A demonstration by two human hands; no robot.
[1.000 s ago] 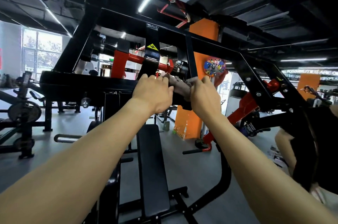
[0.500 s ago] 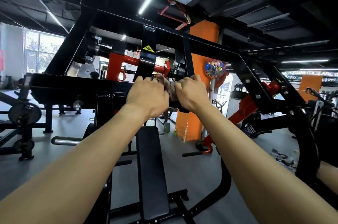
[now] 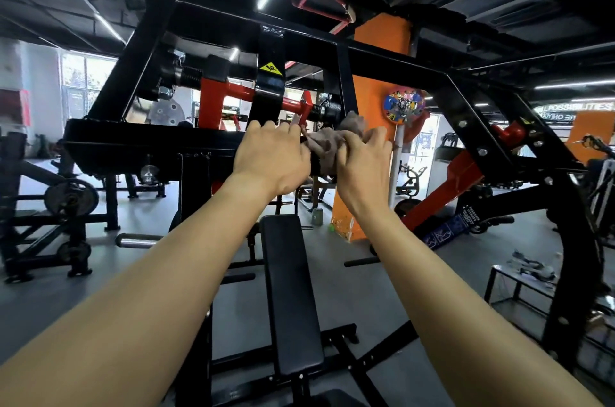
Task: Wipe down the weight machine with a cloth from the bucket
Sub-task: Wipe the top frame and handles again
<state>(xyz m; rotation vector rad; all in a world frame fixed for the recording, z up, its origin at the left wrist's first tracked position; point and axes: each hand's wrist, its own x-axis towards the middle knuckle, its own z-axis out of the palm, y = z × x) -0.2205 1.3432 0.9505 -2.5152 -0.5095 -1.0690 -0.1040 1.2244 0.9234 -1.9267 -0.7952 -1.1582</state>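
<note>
A black and red weight machine point(image 3: 392, 64) fills the view, its horizontal black beam at chest height in front of me. A grey-brown cloth point(image 3: 327, 143) is bunched on that beam near the red axle. My left hand point(image 3: 271, 162) grips the cloth's left end with curled fingers. My right hand point(image 3: 362, 163) holds its right part against the beam, fingers bent over it. Both arms reach straight out. No bucket shows in this view.
The machine's black padded bench point(image 3: 289, 290) runs below my arms. An orange pillar point(image 3: 372, 107) stands behind the frame. Another plate-loaded machine point(image 3: 66, 200) is at the left, and a low rack point(image 3: 525, 277) with small items at the right, on the grey floor.
My hands have moved apart a little on the beam, and more of the cloth shows between and above them, its upper corner lifted near the axle.
</note>
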